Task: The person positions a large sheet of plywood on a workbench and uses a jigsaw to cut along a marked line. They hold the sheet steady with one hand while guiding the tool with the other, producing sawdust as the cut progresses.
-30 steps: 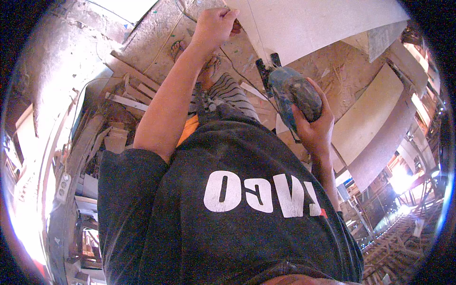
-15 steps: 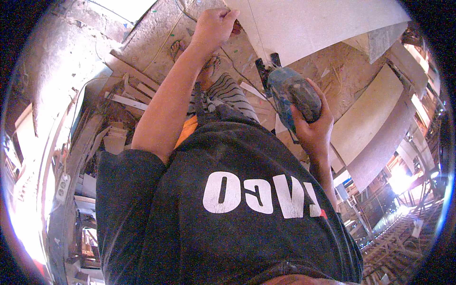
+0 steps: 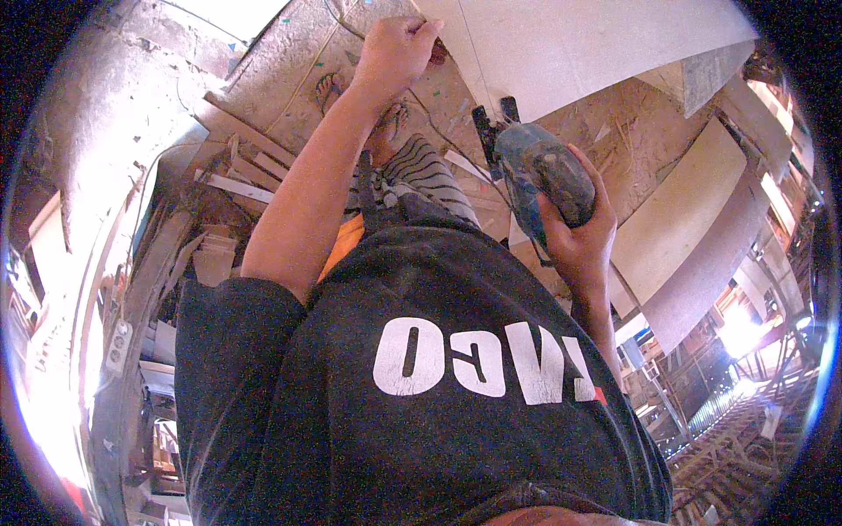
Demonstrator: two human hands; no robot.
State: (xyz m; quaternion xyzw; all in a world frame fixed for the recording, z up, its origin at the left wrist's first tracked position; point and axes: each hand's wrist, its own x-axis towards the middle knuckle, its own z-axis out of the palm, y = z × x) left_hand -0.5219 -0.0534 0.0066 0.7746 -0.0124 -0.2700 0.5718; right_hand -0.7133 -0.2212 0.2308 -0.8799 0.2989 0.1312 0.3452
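One blue-and-black power tool (image 3: 554, 175) sat in the right hand (image 3: 589, 235), whose fingers and thumb were clamped around its body. Its long axis slanted, the black front plate pointing up and left, close to the edge of a pale board (image 3: 605, 44). That board blocked the way ahead. The left hand (image 3: 396, 54) curled at the board's left edge; whether it gripped, I could not tell. Loose sheets (image 3: 688, 206) lay rightward, wood strips (image 3: 232, 186) leftward.
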